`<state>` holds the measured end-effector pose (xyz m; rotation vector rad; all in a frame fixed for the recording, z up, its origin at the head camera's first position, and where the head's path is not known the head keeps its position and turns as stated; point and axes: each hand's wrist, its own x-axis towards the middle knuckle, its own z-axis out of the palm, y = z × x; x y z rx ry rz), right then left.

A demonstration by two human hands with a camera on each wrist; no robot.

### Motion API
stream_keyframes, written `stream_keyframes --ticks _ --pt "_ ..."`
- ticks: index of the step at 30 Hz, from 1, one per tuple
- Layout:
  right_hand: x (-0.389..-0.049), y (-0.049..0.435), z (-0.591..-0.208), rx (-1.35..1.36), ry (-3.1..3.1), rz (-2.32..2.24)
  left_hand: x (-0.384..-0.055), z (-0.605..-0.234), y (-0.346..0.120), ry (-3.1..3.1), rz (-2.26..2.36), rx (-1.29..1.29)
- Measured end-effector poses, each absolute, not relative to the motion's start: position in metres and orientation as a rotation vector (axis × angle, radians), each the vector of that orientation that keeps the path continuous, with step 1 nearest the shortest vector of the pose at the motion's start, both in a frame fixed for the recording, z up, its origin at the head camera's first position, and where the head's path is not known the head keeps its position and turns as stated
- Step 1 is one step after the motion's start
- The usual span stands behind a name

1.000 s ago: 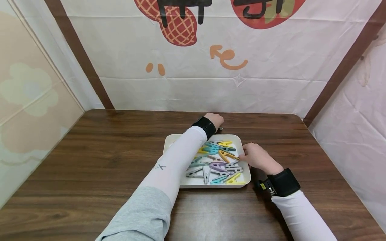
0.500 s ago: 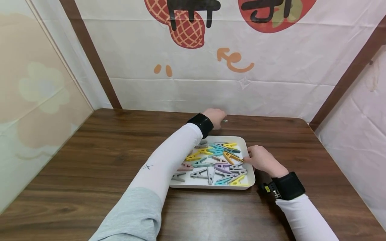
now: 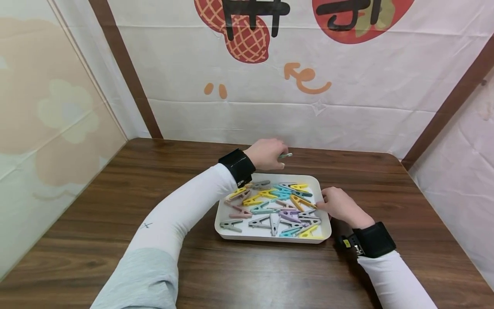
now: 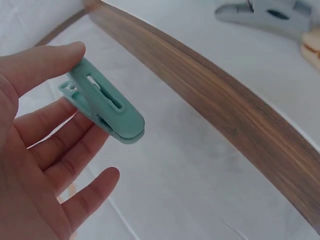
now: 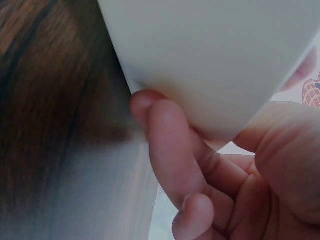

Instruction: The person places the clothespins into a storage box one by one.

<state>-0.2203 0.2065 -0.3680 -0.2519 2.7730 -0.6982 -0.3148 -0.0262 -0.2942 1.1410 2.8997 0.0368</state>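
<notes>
A mint-green clothespin point(image 4: 107, 102) is pinched between the thumb and fingers of my left hand point(image 3: 266, 153), above the table just beyond the tray's far side. In the left wrist view its jaws are closed together and the little finger stands apart. My right hand point(image 3: 341, 208) grips the right side of the white tray point(image 3: 266, 239), its fingers point(image 5: 170, 130) against the outer wall and the thumb at the rim. Many clothespins lie scattered in the tray, among them a purple one point(image 3: 288, 215), an orange one point(image 3: 300, 201) and a grey one point(image 3: 231, 225).
The brown wooden table point(image 3: 115, 214) runs around the tray. A printed white cloth point(image 3: 247, 116) hangs behind its far edge, with more cloth point(image 3: 50, 150) at the left and right sides. My left forearm point(image 3: 181, 210) reaches past the tray's left side.
My left hand has turned, its wrist shifting left, and the mint clothespin shows more in its fingers. The forearm swung left, uncovering the tray's left part. My right hand keeps its grip on the tray.
</notes>
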Motion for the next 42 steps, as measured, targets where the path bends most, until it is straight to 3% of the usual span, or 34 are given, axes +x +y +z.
stream_keyframes --ticks 14,25,42 --pt "-0.221 0.206 -0.37 -0.241 2.767 -0.684 -0.256 -0.283 -0.046 2.853 0.229 1.206" --pt "-0.223 0.207 -0.369 -0.236 2.769 -0.68 -0.224 -0.298 -0.059 2.651 0.229 1.22" --pt "-0.221 0.207 -0.369 -0.245 2.772 -0.675 -0.206 -0.325 -0.08 2.447 0.186 1.233"
